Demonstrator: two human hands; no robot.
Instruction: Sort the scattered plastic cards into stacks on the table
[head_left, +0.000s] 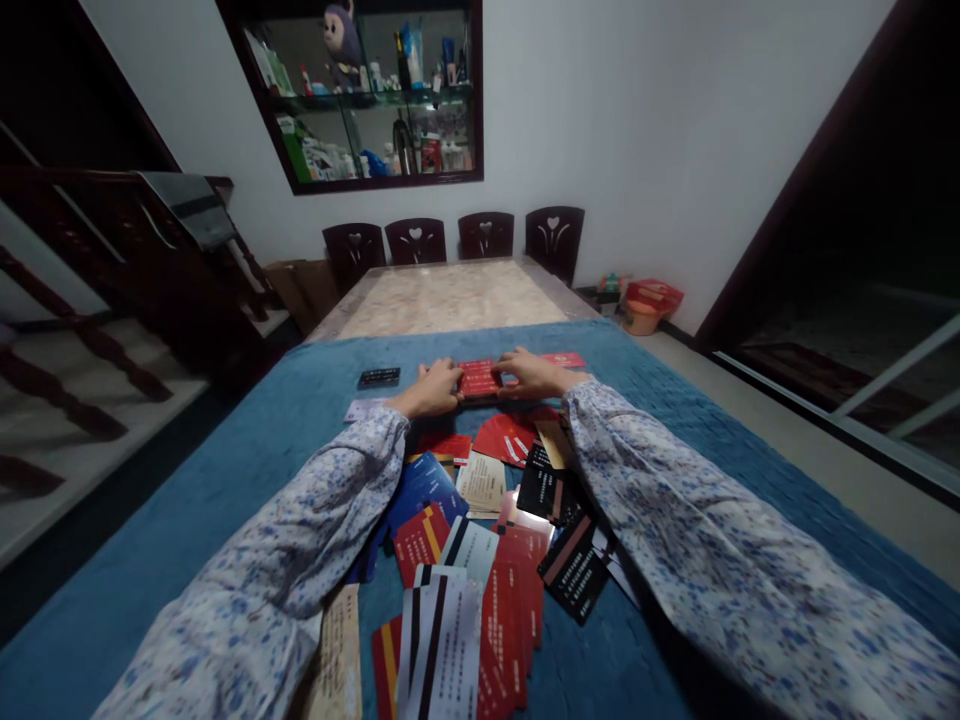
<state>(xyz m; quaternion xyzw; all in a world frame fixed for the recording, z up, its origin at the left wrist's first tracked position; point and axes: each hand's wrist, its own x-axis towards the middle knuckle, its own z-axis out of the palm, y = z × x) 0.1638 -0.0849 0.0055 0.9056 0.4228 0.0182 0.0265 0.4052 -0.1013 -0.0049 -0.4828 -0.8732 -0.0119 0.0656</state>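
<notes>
A small stack of red cards (478,380) lies near the far side of the blue cloth. My left hand (436,388) has its curled fingers at the stack's left edge. At the right edge, my right hand (528,375) grips with thumb and bent fingers. A black card (379,377) lies left of my left hand, with a pale purple card (364,410) nearer my sleeve. Another red card (564,359) is partly hidden behind my right hand. Between my forearms spread red cards (504,630), blue cards (426,490), black cards (577,568), white cards (441,645) and beige cards (482,483), many overlapping.
The blue cloth (247,520) covers the near part of a long table (442,295). Several dark chairs (486,234) stand at its far end. A wall cabinet (382,100) holds bottles and a plush toy. An orange bucket (641,316) sits on the floor to the right.
</notes>
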